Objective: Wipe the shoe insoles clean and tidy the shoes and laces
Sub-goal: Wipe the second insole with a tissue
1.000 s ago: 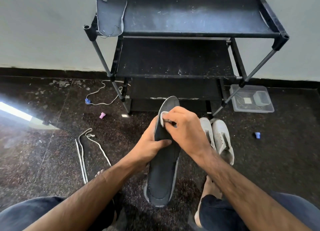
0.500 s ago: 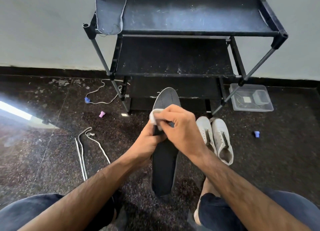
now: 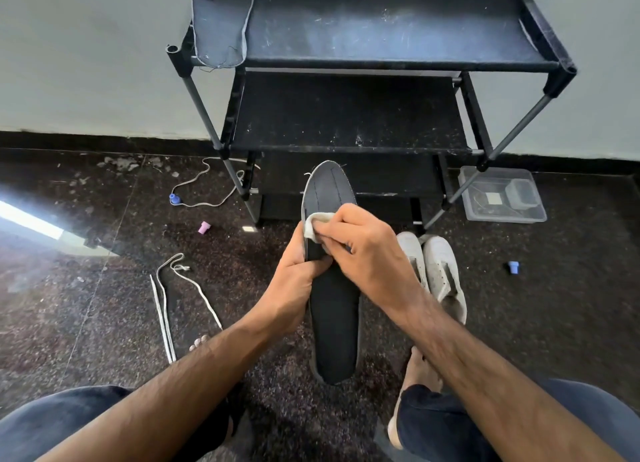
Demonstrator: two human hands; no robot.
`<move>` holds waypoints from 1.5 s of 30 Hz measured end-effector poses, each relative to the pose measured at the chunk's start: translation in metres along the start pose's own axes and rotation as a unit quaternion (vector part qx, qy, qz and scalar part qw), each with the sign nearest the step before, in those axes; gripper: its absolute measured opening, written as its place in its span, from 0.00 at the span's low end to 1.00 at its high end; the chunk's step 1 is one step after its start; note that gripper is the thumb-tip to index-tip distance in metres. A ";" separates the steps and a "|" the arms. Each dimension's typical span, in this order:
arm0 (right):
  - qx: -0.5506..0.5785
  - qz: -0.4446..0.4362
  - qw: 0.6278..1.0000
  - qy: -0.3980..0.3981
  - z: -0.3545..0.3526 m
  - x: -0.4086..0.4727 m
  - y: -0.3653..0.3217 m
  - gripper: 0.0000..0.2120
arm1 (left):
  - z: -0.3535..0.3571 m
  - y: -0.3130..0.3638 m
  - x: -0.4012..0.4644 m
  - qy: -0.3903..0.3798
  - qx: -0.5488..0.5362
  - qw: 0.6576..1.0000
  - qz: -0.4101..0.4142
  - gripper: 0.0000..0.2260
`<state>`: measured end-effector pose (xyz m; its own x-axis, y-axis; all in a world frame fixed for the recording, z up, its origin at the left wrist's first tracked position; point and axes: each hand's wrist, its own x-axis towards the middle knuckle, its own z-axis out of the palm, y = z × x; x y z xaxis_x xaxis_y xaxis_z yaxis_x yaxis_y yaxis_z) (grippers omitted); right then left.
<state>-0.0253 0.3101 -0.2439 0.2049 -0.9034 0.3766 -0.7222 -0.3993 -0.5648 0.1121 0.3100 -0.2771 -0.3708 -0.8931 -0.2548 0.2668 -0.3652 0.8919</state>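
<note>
Right hand [image 3: 363, 253]: grip closed on a small white cloth [image 3: 316, 223], fingers curled over it and pressing it onto the upper face of the dark insole [image 3: 334, 309], near the toe half. Left hand [image 3: 298, 281]: grip closed round the insole's left edge at about mid-length, thumb on top, holding it off the floor [image 3: 86, 316] with the toe pointing away from the person.

Risk, judged: the insole is thin and held at one edge only, so firm rubbing could fold it or twist it out of the left hand. The cloth is bunched small; it could slip out sideways, leaving bare fingers on the surface.

Outward: pair of white shoes [image 3: 433, 271] on the floor just right of the hands, side by side, unlaced. Loose laces [image 3: 166, 298] lie on the floor to the left, well apart from the shoes. A second insole [image 3: 221, 18] rests on the top shelf of the black rack [image 3: 381, 21], overhanging its front left corner. Clear plastic box [image 3: 502, 198] by the rack's right leg.

Lacing and tidying not yet begun.
</note>
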 end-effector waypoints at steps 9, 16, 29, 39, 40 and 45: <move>-0.055 0.102 0.990 0.081 -0.033 0.005 0.030 0.04 | -0.008 0.001 0.003 0.033 -0.028 0.998 -0.039 0.25; -0.071 -0.044 0.996 -0.031 -0.007 0.001 0.009 0.04 | -0.003 0.005 0.001 0.018 -0.020 0.999 -0.023 0.24; -0.062 -0.029 0.997 -0.032 -0.005 -0.003 -0.002 0.05 | -0.004 0.009 0.003 0.049 -0.018 0.999 0.002 0.22; -0.054 0.082 0.993 0.071 -0.031 0.003 0.020 0.03 | -0.010 0.010 0.009 0.090 -0.037 0.995 -0.020 0.20; -0.037 0.053 0.997 0.052 -0.028 0.004 0.011 0.03 | -0.010 0.011 0.009 0.096 -0.044 0.994 -0.023 0.19; -0.058 -0.030 0.997 -0.047 -0.009 -0.001 0.012 0.04 | -0.014 0.007 0.009 0.106 -0.087 0.989 -0.053 0.16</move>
<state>-0.0397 0.3074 -0.2443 0.3076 -0.8908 0.3345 -0.7768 -0.4381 -0.4524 0.1234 0.2957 -0.2784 -0.2145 -0.8761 -0.4317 0.3917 -0.4821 0.7837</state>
